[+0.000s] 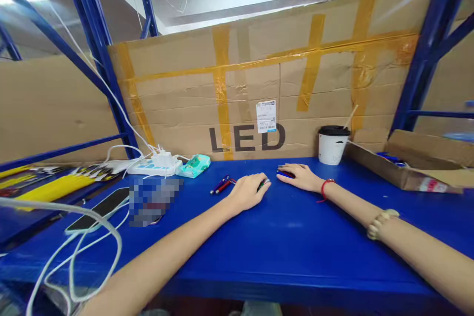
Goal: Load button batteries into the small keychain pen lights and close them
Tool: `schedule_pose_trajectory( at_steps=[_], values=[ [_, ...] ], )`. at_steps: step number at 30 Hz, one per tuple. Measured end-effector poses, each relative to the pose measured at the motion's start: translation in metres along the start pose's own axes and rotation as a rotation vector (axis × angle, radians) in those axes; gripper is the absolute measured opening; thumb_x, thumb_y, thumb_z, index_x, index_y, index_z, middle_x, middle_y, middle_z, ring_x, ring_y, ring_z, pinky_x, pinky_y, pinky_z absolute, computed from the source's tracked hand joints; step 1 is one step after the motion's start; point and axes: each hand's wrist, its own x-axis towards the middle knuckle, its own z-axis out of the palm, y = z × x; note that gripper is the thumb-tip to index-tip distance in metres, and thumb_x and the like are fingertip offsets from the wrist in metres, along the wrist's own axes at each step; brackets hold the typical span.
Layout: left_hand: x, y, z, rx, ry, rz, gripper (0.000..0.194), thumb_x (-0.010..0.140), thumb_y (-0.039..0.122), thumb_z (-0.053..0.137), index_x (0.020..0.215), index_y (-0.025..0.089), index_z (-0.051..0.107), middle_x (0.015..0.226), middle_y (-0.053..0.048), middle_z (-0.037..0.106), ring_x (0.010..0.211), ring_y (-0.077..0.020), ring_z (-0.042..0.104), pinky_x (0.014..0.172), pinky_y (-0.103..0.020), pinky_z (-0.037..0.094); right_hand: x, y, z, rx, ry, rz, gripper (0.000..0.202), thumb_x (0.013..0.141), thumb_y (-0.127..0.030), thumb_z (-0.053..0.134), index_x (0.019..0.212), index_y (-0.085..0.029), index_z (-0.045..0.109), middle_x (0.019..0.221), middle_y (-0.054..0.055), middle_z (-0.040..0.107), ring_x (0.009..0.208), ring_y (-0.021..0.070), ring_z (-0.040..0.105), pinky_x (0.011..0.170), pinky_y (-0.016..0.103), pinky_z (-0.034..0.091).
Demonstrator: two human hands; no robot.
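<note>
Head view, left hand (247, 192), grip holding dark pen (261, 184) angled far-right, right hand (302, 177) over crosswise blue pen (285, 174), grip unclear

Cardbd panel (177, 108): blk "LED" (244, 138) (white label (266, 114) partly over D, print too sm.).

The person's left hand (246, 192) and forearm are bare along the visible length. Around the wrist of the right hand (299, 177) runs a thin red cord bracelet (326, 188), one loose end trailing from it. Farther up that bare forearm sits a thicker, pale cream bracelet (381, 223), lumpy in outline; whether it is beads or gathered cloth is unclear. Each hand has slender fingers.
</note>
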Motion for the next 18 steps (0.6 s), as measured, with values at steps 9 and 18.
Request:
schedule_pose_trajectory(
  at_steps=[9,18],
  values=[
    [0.001,0.002,-0.004,-0.01,-0.011,0.006,0.026,0.091,0.035,0.029,0.089,0.019,0.05,0.087,-0.003,0.061,0.081,-0.0178,0.058,0.072,-0.028,0.042,-0.002,-0.001,-0.013,0.035,0.177,-0.026,0.048,0.079,-0.054,0.041,0.107,-0.02,0.06,0.108,0.007,0.062,0.102,0.0237,0.054,0.09,0.039,0.036],
    [0.0,0.002,-0.004,-0.191,-0.011,-0.003,0.023,0.089,0.035,0.035,0.085,0.02,0.052,0.082,0.0,0.058,0.073,-0.0135,0.055,0.065,-0.023,0.04,0.023,-0.003,-0.021,0.045,0.137,0.123,0.031,0.083,-0.038,0.042,0.095,-0.022,0.067,0.102,0.004,0.066,0.091,0.0194,0.06,0.078,0.028,0.044]
  ],
)
